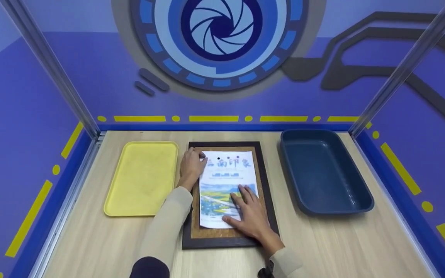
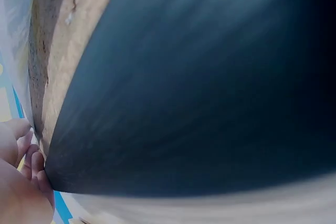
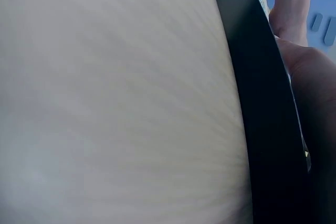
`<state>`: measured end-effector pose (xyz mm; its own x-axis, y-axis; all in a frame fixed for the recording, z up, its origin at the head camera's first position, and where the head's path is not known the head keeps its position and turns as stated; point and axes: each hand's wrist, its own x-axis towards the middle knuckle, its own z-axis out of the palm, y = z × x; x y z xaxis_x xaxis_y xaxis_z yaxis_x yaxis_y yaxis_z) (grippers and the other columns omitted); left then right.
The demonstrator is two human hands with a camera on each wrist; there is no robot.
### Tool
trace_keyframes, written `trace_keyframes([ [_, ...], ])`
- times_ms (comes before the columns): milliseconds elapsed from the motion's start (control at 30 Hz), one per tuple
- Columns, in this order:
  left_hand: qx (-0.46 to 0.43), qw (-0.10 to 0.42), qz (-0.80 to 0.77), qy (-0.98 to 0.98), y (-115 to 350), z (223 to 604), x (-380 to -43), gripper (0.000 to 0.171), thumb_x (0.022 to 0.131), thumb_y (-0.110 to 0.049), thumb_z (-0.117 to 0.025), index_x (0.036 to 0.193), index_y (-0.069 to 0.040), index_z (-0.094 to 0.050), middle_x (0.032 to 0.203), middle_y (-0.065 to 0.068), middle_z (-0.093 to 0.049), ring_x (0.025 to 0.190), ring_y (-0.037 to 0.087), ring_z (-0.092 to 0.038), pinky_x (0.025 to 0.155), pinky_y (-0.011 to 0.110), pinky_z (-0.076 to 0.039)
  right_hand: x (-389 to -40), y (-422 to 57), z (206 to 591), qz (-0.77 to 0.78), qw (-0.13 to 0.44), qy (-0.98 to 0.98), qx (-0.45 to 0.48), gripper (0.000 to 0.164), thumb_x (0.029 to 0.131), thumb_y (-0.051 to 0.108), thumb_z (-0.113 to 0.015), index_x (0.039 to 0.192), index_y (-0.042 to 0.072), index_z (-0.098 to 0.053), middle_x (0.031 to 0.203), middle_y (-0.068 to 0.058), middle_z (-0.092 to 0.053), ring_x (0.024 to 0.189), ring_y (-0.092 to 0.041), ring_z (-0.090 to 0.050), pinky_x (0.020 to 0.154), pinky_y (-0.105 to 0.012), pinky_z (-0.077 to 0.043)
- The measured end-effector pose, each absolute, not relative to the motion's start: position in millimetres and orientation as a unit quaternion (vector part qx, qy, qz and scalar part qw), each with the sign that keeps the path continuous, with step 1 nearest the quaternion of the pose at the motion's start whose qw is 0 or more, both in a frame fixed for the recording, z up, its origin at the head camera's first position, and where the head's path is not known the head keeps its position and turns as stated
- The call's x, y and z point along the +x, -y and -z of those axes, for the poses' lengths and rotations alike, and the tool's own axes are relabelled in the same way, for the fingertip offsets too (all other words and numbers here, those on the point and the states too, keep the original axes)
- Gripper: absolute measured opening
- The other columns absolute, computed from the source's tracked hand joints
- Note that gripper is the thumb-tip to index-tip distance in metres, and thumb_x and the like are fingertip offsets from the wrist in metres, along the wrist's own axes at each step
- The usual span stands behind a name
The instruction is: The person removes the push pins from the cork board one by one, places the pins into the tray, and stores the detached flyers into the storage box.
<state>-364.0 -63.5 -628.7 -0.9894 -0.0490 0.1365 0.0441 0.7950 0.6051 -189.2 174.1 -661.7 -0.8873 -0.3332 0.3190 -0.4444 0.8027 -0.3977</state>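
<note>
A printed paper poster [image 1: 216,175] with large characters and a landscape lies on a black-framed corkboard [image 1: 214,233]. At the poster's upper left corner, my left hand [image 1: 192,164] has bent fingers and pinches the paper edge between thumb and fingertips. The left wrist view shows these fingers [image 2: 37,163] beside the cork and black frame, largely cut off by the image edge. My right hand [image 1: 251,216] rests with fingers spread over the poster's lower right part, pressing it to the board. Several small dark dots [image 1: 218,158] mark the poster near its title.
A shallow yellow tray [image 1: 141,177] sits left of the corkboard, partly behind the left sleeve. To the right stands a deep dark blue tub [image 1: 325,173]. All are on a light wooden table [image 1: 323,247] with blue printed panels [image 1: 91,77] around it.
</note>
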Motion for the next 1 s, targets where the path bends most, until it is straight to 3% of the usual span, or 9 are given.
trace_keyframes([
  [1000,0.006,0.098,0.318,0.943,63.0,631.0,-366.1,0.011,0.101,-0.020,-0.074,0.098,-0.011,-0.079,0.103,0.006,-0.066,0.097,0.027,-0.066,0.084,0.044,-0.056,-189.4,-172.9,663.0,-0.236,0.120,0.943,0.204,0.084,0.088,0.070,-0.072,0.149,0.013,-0.063,0.165,-0.019,-0.042,0.152,-0.046,-0.035,0.109,-0.074,-0.038],
])
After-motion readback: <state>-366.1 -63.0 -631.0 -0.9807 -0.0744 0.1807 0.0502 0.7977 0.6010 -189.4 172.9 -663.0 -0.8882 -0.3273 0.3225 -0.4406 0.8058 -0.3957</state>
